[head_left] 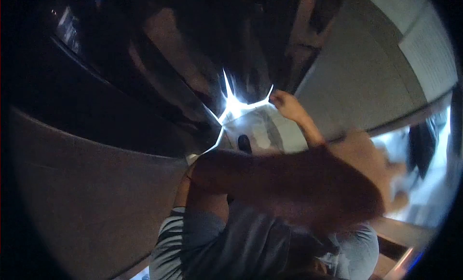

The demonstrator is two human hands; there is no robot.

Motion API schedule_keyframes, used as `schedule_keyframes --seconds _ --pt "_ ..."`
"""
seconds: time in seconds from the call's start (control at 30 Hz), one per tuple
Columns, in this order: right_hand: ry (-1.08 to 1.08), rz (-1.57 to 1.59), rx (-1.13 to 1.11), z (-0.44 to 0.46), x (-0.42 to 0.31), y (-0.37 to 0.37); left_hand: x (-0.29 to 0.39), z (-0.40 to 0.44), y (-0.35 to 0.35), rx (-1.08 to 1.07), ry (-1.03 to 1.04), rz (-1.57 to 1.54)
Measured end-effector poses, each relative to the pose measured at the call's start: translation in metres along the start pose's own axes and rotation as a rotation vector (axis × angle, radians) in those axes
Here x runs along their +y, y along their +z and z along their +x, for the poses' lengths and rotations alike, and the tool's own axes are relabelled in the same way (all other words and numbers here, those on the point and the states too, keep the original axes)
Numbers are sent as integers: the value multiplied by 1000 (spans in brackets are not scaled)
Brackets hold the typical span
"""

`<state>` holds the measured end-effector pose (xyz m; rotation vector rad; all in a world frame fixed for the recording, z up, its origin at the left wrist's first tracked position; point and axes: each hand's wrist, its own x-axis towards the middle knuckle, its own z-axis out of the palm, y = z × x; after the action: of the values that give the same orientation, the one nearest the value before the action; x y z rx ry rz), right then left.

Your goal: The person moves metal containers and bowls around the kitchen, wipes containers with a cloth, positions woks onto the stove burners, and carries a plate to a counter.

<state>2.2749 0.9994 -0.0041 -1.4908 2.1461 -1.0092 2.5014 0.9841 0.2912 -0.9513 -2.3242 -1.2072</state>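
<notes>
My right hand (287, 105) reaches forward to the end of a bright, jagged line of light (235, 106). Its fingers are bent together at that edge, and what they hold, if anything, is too small to make out. Below the light lies a pale surface (270, 128) with a dark oval spot (244, 144). A shadowed forearm (279, 183), apparently my left, crosses close to the camera and hides much of the middle. At its right end is a blurred shape that may be my left hand (374, 166); its fingers cannot be told apart.
A dark, glossy curved surface (159, 72) with streaked reflections fills the top. A brown curved surface (87, 198) lies at the left, and a grey-green panel (361, 72) at the upper right. My grey shirt (260, 241) shows at the bottom. Bright, blurred objects stand at the right edge.
</notes>
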Motion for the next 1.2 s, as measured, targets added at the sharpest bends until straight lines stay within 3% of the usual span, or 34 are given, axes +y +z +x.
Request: schedule_keyframes --seconds 0.1,0.17,0.2,0.23,0.3,0.37,0.43,0.47,0.53,0.57,0.6,0.7,0.8,0.87,0.97,1.07,1.2 --pt "-38 1240 -294 76 -89 37 -94 -22 -84 199 -407 15" --pt "2 691 -382 222 -112 34 -204 -46 -186 418 -696 -76" --pt "-180 207 -414 266 -141 33 -257 -79 -233 553 -713 -223" --pt "-455 -187 -185 308 -143 46 -274 -106 -264 595 -664 -112" --pt "-444 440 -130 380 -119 58 -314 -171 -324 1004 -653 132" --pt "-226 513 55 388 -106 21 -292 -219 -381 1226 -548 848" --pt "-116 526 337 396 -82 -26 -259 -291 -437 1364 -559 1047" --pt "-89 522 467 400 -65 -50 -229 -318 -443 1446 -532 929" --pt "-67 510 623 406 -21 -82 -163 -353 -418 1527 -566 1018" --pt "27 740 619 367 -45 -101 -136 -380 -409 1433 -607 1219" --pt "19 783 690 352 -46 -107 -111 -396 -404 1387 -787 1431" --pt "93 552 893 319 9 -138 -94 -406 -387 1386 -910 1440" --pt "74 367 858 330 28 -156 -108 -447 -389 1473 -950 1387" --pt "73 519 867 359 44 -163 -126 -440 -386 1516 -1127 1355" --pt "156 726 937 434 78 -171 -148 -456 -365 1772 -1253 1169" --pt "77 799 905 538 87 -150 -178 -475 -350 1850 -1459 1253" --pt "-68 859 857 635 95 -156 -221 -494 -330 2096 -1763 1106"
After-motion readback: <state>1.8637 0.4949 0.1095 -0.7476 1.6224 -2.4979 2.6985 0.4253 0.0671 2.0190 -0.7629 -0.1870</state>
